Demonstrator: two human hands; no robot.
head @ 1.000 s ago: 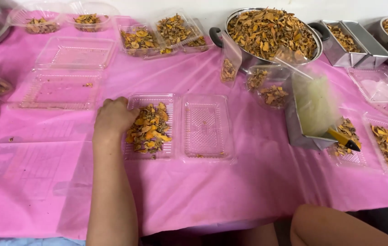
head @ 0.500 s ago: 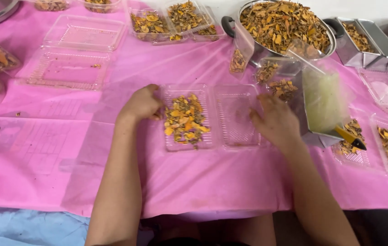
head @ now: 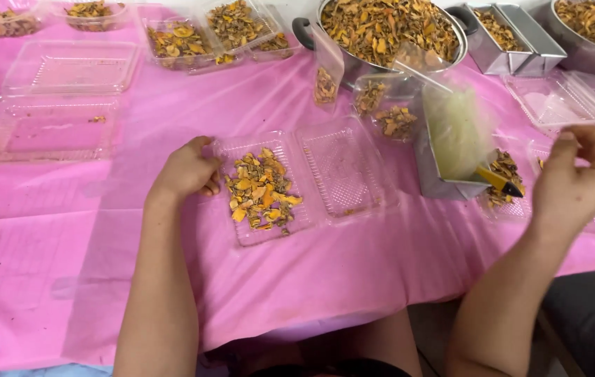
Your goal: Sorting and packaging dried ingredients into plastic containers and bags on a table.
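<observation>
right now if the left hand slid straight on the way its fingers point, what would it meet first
The left hand points right and already rests against the edge of the open clear clamshell tray. Going on, it would most likely push into the orange dried pieces filling that half.
</observation>
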